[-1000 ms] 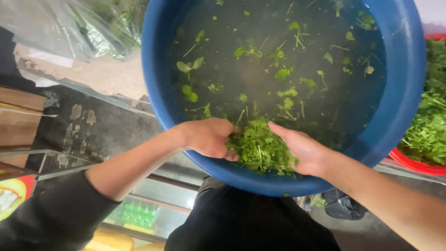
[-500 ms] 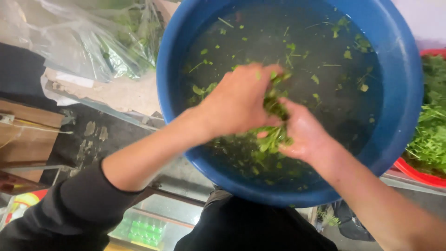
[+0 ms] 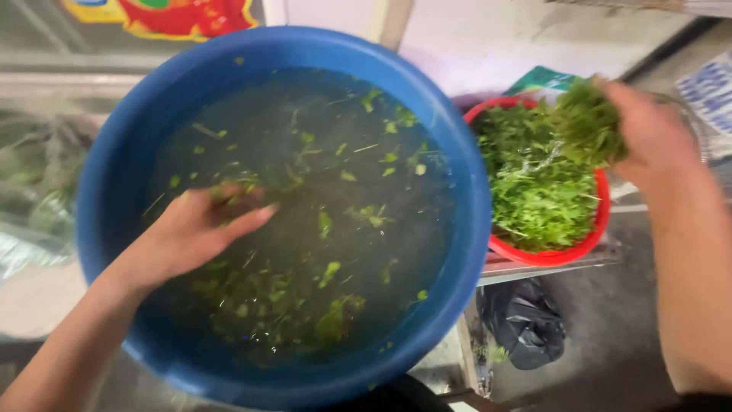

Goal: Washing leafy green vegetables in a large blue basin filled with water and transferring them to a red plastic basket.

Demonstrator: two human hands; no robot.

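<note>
A large blue basin (image 3: pixel 457 252) holds dark water with loose green leaves (image 3: pixel 335 271) floating in it. My left hand (image 3: pixel 194 229) lies in the water at the basin's left side, fingers spread, with a few leaves clinging to it. My right hand (image 3: pixel 648 133) is raised over a red bowl (image 3: pixel 560 255) to the right of the basin. It grips a bunch of wet green herbs (image 3: pixel 587 122). The red bowl is heaped with the same washed greens (image 3: pixel 534 191).
A black plastic bag (image 3: pixel 526 320) lies on the floor below the red bowl. A clear plastic bag with greens (image 3: pixel 34 191) sits left of the basin. Printed packaging (image 3: pixel 713 88) lies at the far right.
Both hands were gathering herbs together in the basin. My right hand has since lifted a bunch out and carried it right, over the red bowl. My left hand stayed in the water.
</note>
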